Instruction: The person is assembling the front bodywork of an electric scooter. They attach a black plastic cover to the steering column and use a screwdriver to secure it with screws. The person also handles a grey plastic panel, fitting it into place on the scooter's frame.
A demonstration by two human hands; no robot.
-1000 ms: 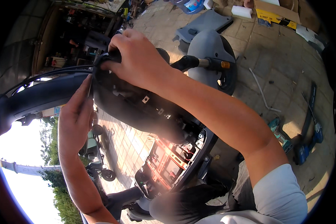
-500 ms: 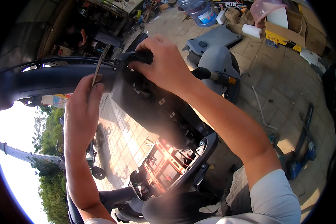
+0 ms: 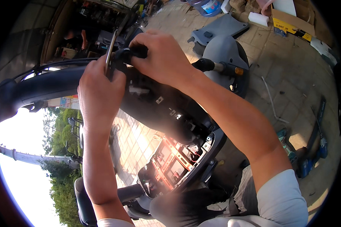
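My left hand point(image 3: 102, 81) is closed around a slim, shiny metal tool point(image 3: 110, 51) that points upward; its exact kind does not show. Just right of the tool, my right hand point(image 3: 161, 56) pinches a black part point(image 3: 140, 51) at the top of a partly stripped scooter. Fingers cover most of that part. Below both hands runs the scooter's dark body panel point(image 3: 140, 102), with small metal clips along it. Farther down, its orange-red frame point(image 3: 174, 153) lies bare. A thick black tube point(image 3: 51, 83) with cables extends to the left.
Beyond my right forearm stand a grey rounded cover point(image 3: 221, 53) and a flat grey panel point(image 3: 219, 28). On the paving lie a thin white rod point(image 3: 271, 100) and a blue-handled tool point(image 3: 322, 147). A cardboard box point(image 3: 293, 24) and a water bottle point(image 3: 207, 6) are at the back. Another person point(image 3: 83, 39) is at the upper left.
My left hand has moved right and up, bringing the metal tool close beside the black part. My right hand keeps its pinch. The whole view has shifted slightly.
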